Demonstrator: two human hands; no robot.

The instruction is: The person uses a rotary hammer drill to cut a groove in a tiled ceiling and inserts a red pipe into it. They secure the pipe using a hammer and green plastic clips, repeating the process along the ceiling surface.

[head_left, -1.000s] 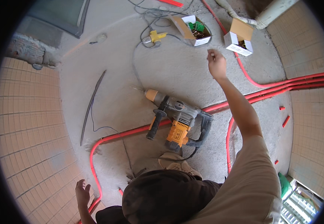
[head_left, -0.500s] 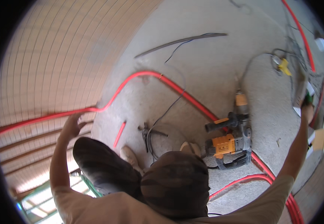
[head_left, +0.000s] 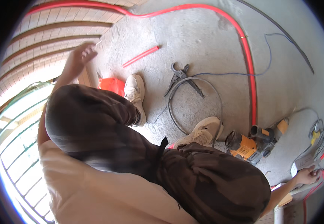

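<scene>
My left hand (head_left: 83,55) is raised at the upper left beside the tiled wall, fingers loosely bent and apart; I see nothing clearly held. My right hand (head_left: 306,175) is at the far lower right beside a white cardboard box (head_left: 300,162), fingers curled over something too small to make out. Left of it an orange and black rotary hammer (head_left: 244,147) lies on the floor by my right shoe (head_left: 201,134). Between my feet and a short red pipe (head_left: 140,56) lie black pliers-like tools (head_left: 180,76) and a looped grey cable (head_left: 219,97).
A long red conduit (head_left: 249,63) runs along wall and floor. A dark strip (head_left: 292,41) and blue wire (head_left: 266,59) lie beside it. A red bag (head_left: 110,85) is by my left shoe (head_left: 133,91). A yellow plug (head_left: 314,136) lies at right, a barred window (head_left: 16,156) at left.
My view has swung left, bringing the wall, window and my feet into view. My left hand has risen along the wall. My right hand stays by the boxes, now at the lower right edge.
</scene>
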